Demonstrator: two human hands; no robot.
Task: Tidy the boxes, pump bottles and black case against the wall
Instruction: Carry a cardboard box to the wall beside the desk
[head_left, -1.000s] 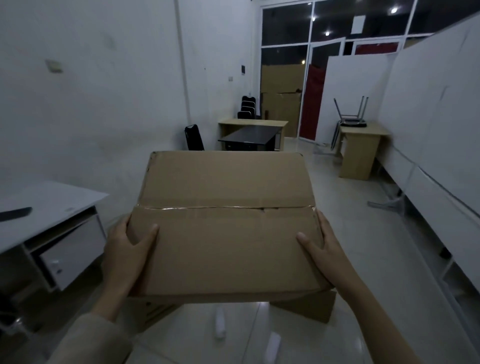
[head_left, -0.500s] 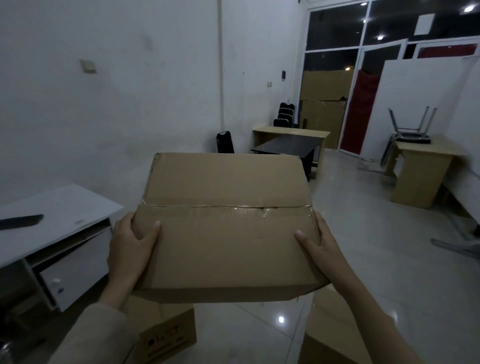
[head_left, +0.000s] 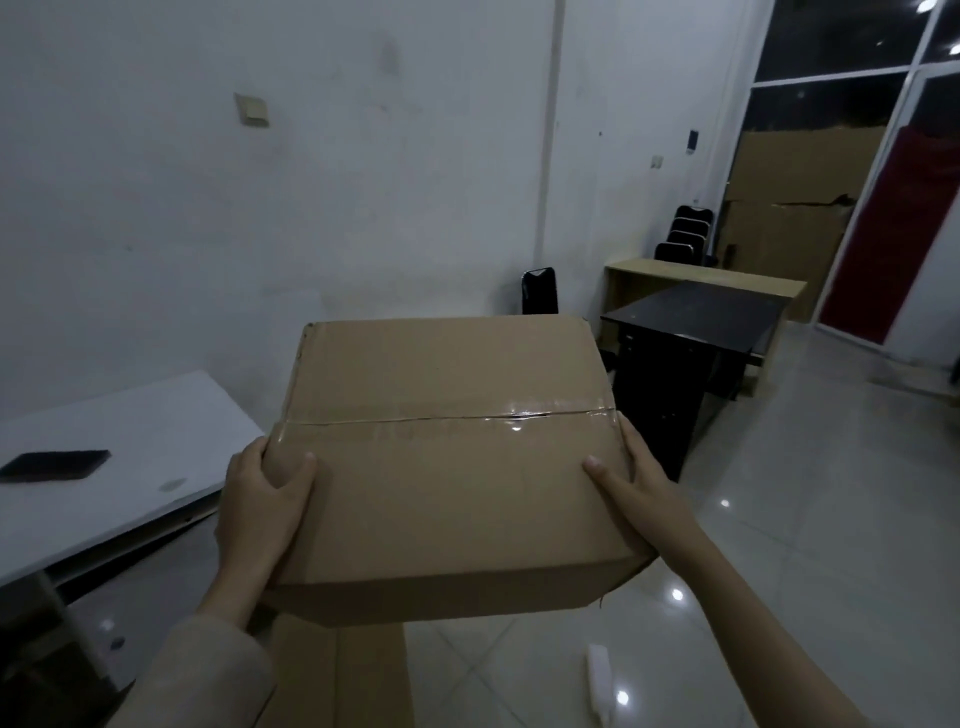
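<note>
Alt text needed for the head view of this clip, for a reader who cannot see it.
Both hands hold a taped cardboard box at chest height, left hand and right hand gripping its near corners. A white desk with a flat black case stands left by the wall; a white pump bottle lies on the tiled floor.

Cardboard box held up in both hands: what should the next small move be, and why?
Probably carry the cardboard box forward and lower it near the wall. The left hand and right hand hold its sides in the air, taped shut, and the floor along the wall beyond the white desk looks free.
</note>
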